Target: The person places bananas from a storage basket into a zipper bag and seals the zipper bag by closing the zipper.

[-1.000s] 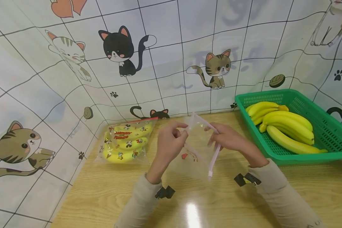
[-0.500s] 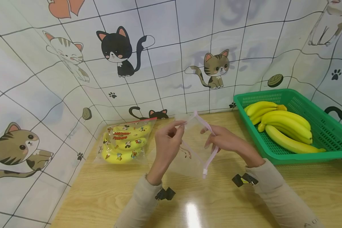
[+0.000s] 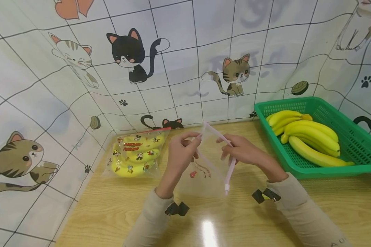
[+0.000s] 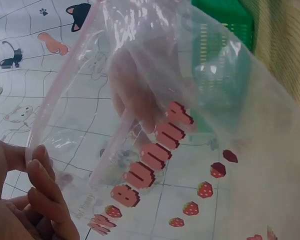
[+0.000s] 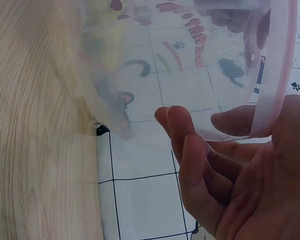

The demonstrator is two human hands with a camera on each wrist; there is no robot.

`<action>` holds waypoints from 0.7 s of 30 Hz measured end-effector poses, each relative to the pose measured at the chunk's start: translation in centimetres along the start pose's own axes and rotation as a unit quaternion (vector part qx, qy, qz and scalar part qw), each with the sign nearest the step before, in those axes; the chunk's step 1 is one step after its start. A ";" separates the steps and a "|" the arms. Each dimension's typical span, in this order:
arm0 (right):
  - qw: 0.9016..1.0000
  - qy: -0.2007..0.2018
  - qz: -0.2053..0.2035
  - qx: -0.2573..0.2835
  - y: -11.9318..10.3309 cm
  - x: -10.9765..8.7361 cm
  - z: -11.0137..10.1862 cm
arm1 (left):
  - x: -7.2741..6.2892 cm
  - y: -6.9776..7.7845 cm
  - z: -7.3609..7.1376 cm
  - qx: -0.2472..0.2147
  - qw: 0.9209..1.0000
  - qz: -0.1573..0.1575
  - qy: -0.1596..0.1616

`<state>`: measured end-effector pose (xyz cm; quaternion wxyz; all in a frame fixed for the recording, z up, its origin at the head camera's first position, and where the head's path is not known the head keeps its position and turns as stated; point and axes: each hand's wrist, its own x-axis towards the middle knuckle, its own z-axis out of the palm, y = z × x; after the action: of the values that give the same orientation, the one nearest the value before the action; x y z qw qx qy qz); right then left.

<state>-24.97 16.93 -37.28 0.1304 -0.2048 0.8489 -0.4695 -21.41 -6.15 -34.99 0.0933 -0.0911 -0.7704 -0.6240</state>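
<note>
A clear slider bag [image 3: 211, 154] with a pink zip edge hangs between my two hands, its mouth spread apart. In the left wrist view, red BUNNY lettering [image 4: 155, 157] and printed strawberries show on its film. My left hand [image 3: 180, 151] pinches one side of the pink edge between thumb and fingers. On the opposite side, my right hand [image 3: 242, 151] holds the other pink edge, its thumb [image 5: 235, 120] behind the film and its fingers loosely curled. The white slider [image 3: 227, 187] sits at the near end of the zip. Nothing shows inside the bag.
A cartoon-printed bag with a red top edge [image 3: 136, 154] lies at left, yellow bananas inside. At right, a green basket [image 3: 343, 169] holds several bananas [image 3: 312, 133]. A cat-patterned sheet [image 3: 185, 68] rises behind the wooden table [image 3: 235, 223].
The bag's mouth has been shifted about and now spreads a little wider, its slider end swinging left and back right. Both hands keep their hold, moving only slightly. The banana bag and basket stay put.
</note>
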 end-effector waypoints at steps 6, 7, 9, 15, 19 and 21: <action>1.000 0.025 -0.008 0.010 -0.1 -0.1 -0.1 | 0.2 0.3 -0.1 -0.033 0.998 -0.042 -0.022; 1.000 0.028 -0.009 0.009 -0.1 -0.1 -0.1 | 0.3 0.2 -0.1 -0.037 0.998 -0.044 -0.023; 0.999 0.033 -0.011 0.005 -0.2 -0.2 -0.2 | 0.4 0.1 -0.2 -0.043 0.998 -0.050 -0.023; 0.999 0.042 -0.016 -0.011 -0.5 -0.3 -0.3 | 0.5 0.0 -0.3 -0.044 0.997 -0.057 -0.016; 0.998 0.048 -0.020 -0.023 -0.6 -0.3 -0.6 | 0.6 -0.1 -0.4 -0.044 0.997 -0.056 -0.016; 0.998 0.049 -0.021 -0.024 -0.7 -0.4 -0.8 | 0.7 -0.1 -0.4 -0.045 0.997 -0.056 -0.016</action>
<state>-24.79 17.39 -36.20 0.0741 -0.2025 0.8609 -0.4609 -22.09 -6.55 -34.87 0.0413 -0.0616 -0.7469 -0.6608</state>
